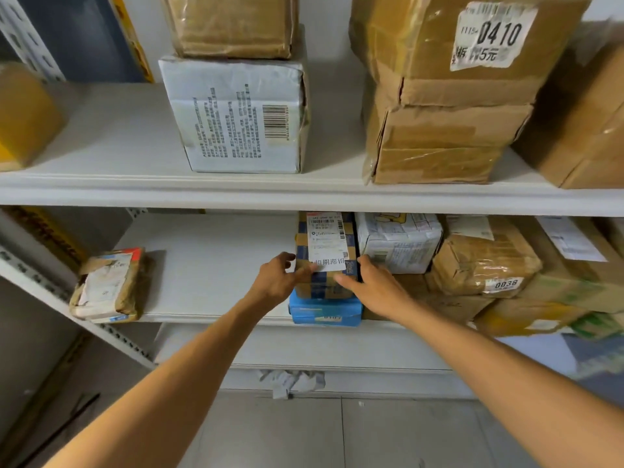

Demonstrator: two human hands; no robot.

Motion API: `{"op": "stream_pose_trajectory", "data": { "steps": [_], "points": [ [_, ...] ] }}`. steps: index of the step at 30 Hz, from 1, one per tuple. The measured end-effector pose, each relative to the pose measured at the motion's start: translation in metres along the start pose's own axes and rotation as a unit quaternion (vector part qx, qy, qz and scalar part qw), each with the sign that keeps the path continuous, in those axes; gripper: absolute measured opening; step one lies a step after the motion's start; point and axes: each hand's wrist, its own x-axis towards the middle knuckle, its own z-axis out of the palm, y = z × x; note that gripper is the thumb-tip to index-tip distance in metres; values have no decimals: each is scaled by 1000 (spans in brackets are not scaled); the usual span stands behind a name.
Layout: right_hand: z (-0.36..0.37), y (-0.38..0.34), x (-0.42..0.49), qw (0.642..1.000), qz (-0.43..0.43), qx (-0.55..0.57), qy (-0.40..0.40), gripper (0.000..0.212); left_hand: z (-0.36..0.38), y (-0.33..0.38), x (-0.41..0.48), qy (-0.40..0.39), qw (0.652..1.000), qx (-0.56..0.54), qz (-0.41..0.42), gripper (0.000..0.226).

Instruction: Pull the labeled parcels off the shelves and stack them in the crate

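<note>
A brown-and-blue taped parcel with a white shipping label (326,251) sits on a flat blue parcel (325,311) on the middle shelf (209,265). My left hand (277,280) grips its left front corner, fingers curled on the edge. Against its right front side lies my right hand (373,288), thumb across the front and fingers wrapped round the side. No crate is in view.
Right of the held parcel stand a white wrapped parcel (400,241) and brown boxes, one numbered 0038 (486,261). A small flat parcel (109,285) lies at the shelf's left. The upper shelf carries a white box (236,113) and brown boxes (445,96). Grey floor lies below.
</note>
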Motion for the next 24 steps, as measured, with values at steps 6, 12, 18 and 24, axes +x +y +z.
{"op": "stream_pose_trajectory", "data": {
  "steps": [6, 12, 18, 24],
  "points": [
    [22, -14, 3, 983, 52, 139, 107, 27, 14, -12, -1, 11, 989, -149, 15, 64],
    [24, -11, -16, 967, 63, 229, 91, 61, 7, -33, -25, -3, 967, -256, 2, 81],
    [22, -25, -39, 973, -18, 229, 23, 103, -3, -40, -43, -40, 972, -231, -7, 98],
    [23, -36, -61, 974, -11, 226, 17, 109, -23, -40, -64, -54, 973, -225, 21, 100]
  ]
}}
